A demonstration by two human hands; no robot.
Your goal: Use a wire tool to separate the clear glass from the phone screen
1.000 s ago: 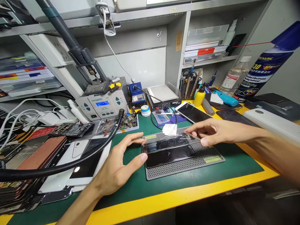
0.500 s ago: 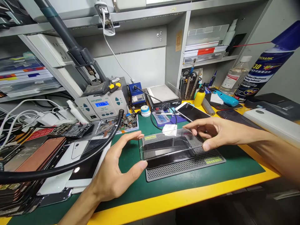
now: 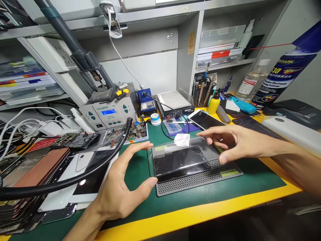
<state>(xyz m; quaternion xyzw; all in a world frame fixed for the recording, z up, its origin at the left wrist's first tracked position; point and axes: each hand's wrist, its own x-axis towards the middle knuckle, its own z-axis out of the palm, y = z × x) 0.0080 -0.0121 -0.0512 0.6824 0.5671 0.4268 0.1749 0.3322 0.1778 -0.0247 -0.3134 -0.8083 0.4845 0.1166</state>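
Between my two hands a clear glass screen panel with a dark border is held by its ends. My left hand grips the left end, index fingertip at the far corner and thumb at the near one. My right hand holds the right end the same way, its other fingers curled. Just under the glass lies a black phone, seen partly through it. Whether glass and phone touch, I cannot tell. Beneath the phone is a grey perforated mat, with a folded white wipe at its far edge.
A black hose crosses the left side over stacked phone parts. Behind stand a hot-air station and a heating plate. A white-framed phone, yellow bottle and spray can are at the right.
The glass panel and both hands have shifted very slightly; the reflection on the glass has faded, so the phone beneath looks darker. The grips stay the same.
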